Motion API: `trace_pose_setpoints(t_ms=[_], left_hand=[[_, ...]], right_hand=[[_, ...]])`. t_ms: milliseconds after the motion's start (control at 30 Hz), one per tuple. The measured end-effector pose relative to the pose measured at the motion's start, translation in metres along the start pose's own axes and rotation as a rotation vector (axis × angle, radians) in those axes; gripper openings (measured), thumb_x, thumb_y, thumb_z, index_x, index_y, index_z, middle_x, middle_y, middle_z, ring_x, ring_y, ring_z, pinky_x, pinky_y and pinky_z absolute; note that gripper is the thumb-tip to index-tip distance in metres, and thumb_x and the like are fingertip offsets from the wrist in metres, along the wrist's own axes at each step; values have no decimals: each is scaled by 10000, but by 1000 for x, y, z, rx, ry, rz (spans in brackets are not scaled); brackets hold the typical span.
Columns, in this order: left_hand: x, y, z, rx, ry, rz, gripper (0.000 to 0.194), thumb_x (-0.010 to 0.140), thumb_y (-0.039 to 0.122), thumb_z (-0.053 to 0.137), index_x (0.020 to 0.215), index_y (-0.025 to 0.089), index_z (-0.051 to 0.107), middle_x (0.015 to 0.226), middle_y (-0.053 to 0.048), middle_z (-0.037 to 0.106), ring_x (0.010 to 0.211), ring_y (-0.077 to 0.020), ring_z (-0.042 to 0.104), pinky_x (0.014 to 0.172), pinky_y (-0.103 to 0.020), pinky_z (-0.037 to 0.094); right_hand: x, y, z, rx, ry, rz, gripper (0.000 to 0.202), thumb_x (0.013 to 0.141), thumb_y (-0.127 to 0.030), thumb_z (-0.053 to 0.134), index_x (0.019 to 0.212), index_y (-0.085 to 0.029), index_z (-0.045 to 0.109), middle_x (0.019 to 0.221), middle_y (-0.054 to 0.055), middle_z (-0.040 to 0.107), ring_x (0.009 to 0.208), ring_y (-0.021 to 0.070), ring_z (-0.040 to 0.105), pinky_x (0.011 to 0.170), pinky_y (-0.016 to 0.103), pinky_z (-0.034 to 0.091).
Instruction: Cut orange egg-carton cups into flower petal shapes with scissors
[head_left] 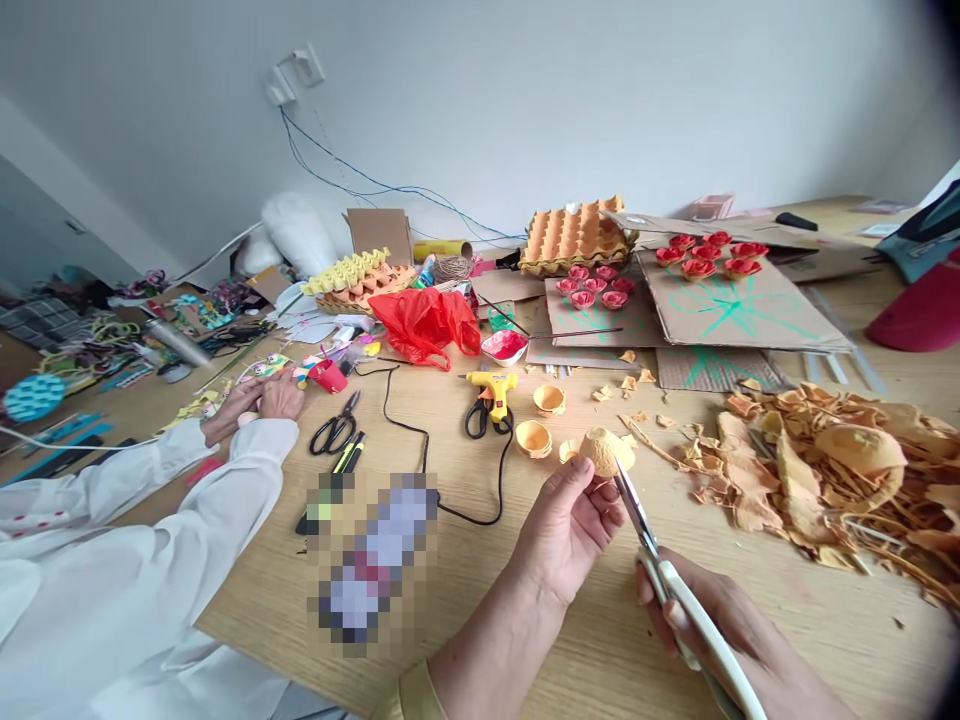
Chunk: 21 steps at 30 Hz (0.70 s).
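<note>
Pale wood-grained worktop (pixel 480 570) stretches before me, and at its near side the right hand (pixel 724 605) is clamped on the white handles of the scissors (pixel 636 515), their steel blades aimed toward eleven o'clock. Just beyond, the left hand (pixel 570 525) pinches a domed yellow pulp cup (pixel 600 448) at its lower left, with the blades touching its right side. To cut well, I'd turn the cup into the blades, take short snips and keep those fingertips clear; pulp like this would probably tear under a hasty squeeze. Dry, ragged scraps (pixel 795 480) heap at three o'clock from the cup, and two round open cups (pixel 534 438) sit between nine and ten. Farther off, petalled red flowers (pixel 699 268) stand on flat brown cardboard (pixel 780 320) at one o'clock, with bumpy egg trays (pixel 574 238) at twelve, before a smooth, pale wall (pixel 562 100).
</note>
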<state>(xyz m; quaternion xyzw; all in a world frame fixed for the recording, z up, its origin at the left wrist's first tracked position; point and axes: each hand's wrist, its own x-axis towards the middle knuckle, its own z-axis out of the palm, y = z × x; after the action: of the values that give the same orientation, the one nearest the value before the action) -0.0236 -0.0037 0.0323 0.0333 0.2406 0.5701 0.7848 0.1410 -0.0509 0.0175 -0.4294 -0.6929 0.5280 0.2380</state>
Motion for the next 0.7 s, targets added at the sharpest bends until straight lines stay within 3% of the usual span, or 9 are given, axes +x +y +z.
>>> trace_pose_setpoints(t_ms=[300,700], left_hand=[[-1,-5,-1,89,-43,13,242,716,233,825,837,105,660,763,-20,638,675,-68,595,613,-174,490],[-5,-5,2,146,-16,26,290,681,258,850,838,122,647,741,-11,636,636,-57,575,592,-170,494]], right_hand=[[-1,12,3,-15,35,-11,433,959,-588,358,799,-222,526,673,-15,511,613,160,465,570,269,417],[-2,12,3,-39,79,-46,415,971,-556,360,761,-229,507,661,-15,521,601,157,479,572,261,421]])
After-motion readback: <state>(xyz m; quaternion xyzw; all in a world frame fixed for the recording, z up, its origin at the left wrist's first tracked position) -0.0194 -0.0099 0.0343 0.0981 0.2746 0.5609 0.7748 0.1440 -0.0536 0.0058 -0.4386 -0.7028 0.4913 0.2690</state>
